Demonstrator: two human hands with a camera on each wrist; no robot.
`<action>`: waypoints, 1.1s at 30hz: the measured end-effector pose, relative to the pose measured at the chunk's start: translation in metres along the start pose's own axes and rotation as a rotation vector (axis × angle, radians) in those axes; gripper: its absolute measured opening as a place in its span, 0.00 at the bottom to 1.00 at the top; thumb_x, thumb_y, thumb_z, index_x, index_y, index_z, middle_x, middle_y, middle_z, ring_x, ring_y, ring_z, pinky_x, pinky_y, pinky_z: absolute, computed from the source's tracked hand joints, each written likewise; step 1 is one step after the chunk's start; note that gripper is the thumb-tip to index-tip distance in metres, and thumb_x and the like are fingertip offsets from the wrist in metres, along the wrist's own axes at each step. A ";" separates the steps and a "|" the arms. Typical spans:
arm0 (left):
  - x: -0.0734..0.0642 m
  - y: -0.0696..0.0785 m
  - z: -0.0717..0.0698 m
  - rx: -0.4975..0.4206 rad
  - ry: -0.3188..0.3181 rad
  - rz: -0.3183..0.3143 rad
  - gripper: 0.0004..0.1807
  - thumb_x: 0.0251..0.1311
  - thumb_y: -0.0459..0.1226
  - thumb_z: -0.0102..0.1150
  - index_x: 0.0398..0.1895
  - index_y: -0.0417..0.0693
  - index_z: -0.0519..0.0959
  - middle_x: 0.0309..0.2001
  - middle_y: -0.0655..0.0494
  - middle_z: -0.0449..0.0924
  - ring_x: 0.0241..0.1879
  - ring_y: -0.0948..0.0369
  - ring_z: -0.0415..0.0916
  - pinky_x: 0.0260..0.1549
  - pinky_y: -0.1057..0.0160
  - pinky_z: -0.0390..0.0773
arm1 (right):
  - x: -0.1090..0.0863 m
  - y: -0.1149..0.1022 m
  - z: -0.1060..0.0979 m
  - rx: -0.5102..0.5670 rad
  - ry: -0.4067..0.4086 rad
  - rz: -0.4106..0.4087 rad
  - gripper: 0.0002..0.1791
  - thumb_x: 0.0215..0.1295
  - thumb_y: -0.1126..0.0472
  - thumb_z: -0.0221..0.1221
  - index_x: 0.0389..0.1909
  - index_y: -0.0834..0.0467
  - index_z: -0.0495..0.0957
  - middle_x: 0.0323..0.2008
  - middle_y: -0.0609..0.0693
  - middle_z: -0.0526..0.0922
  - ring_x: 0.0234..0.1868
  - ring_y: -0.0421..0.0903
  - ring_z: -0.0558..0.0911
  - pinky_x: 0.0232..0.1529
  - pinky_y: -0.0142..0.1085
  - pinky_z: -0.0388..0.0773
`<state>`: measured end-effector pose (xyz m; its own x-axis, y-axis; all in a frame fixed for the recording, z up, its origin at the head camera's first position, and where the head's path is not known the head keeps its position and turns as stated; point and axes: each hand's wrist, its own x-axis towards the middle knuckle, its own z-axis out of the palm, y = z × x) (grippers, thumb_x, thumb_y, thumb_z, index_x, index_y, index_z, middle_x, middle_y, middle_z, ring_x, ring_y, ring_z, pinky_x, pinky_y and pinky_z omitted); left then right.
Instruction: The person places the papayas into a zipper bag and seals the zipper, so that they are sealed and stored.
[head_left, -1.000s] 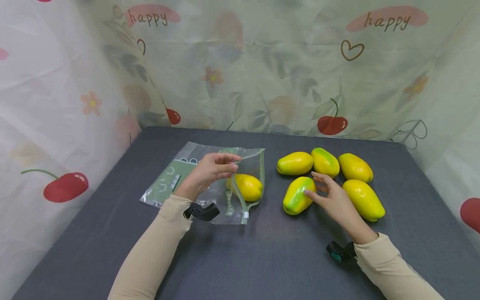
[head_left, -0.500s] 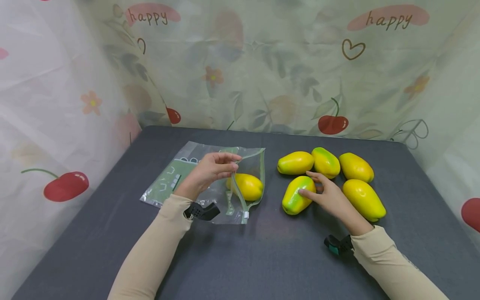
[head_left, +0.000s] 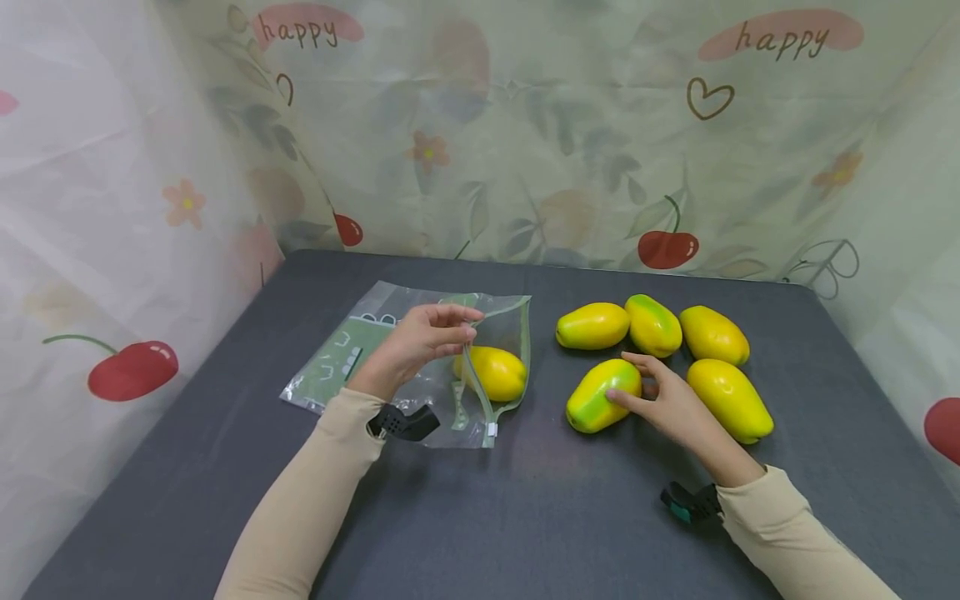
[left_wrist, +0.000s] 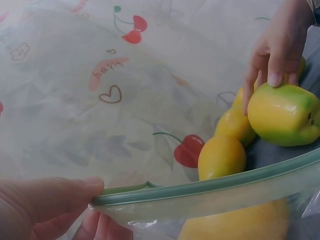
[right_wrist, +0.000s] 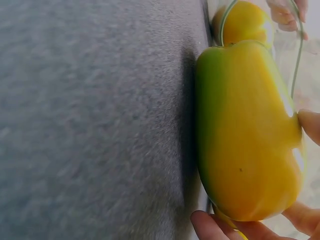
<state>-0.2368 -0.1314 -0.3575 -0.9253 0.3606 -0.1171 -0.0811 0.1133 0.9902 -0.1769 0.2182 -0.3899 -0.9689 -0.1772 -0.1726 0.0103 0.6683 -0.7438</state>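
My left hand (head_left: 427, 337) pinches the upper rim of a clear slider zip bag (head_left: 420, 421) with a green print. The bag's mouth gapes to the right, its green edge strip (left_wrist: 215, 185) stretching away from thumb and fingers in the left wrist view. One yellow papaya (head_left: 498, 375) lies inside, near the opening. Right of the bag, my right hand (head_left: 671, 406) grips a yellow-green papaya (head_left: 600, 398), thumb on its upper side and fingers at its far end. In the right wrist view this papaya (right_wrist: 245, 130) is close against the dark tabletop.
Behind and right of the right hand lie more papayas: one at the left (head_left: 592, 326), a greenish one (head_left: 654, 325), one behind right (head_left: 714, 335) and one nearer (head_left: 730, 400). A printed curtain (head_left: 525, 167) hangs behind the dark table (head_left: 525, 533).
My right hand has moved its thumb and fingers onto the greenish papaya, which has turned slightly and shifted a little right. The left hand and bag stay in place.
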 end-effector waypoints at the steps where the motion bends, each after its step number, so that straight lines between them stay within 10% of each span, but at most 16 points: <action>1: 0.000 0.000 0.000 0.001 0.000 0.000 0.20 0.65 0.31 0.57 0.60 0.34 0.73 0.38 0.57 0.78 0.38 0.61 0.75 0.48 0.63 0.78 | -0.002 0.000 0.000 -0.009 0.002 -0.002 0.49 0.60 0.34 0.59 0.74 0.56 0.54 0.68 0.63 0.63 0.63 0.62 0.71 0.55 0.53 0.74; 33: -0.001 0.001 -0.001 -0.002 0.000 0.001 0.20 0.65 0.31 0.58 0.59 0.35 0.74 0.39 0.56 0.78 0.39 0.61 0.76 0.46 0.65 0.79 | -0.021 0.003 0.009 -0.066 -0.003 -0.054 0.44 0.57 0.37 0.64 0.64 0.61 0.59 0.63 0.63 0.66 0.62 0.64 0.72 0.51 0.51 0.78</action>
<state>-0.2362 -0.1328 -0.3558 -0.9255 0.3605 -0.1164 -0.0812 0.1113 0.9905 -0.1543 0.2178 -0.3941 -0.9668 -0.2169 -0.1352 -0.0588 0.7036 -0.7082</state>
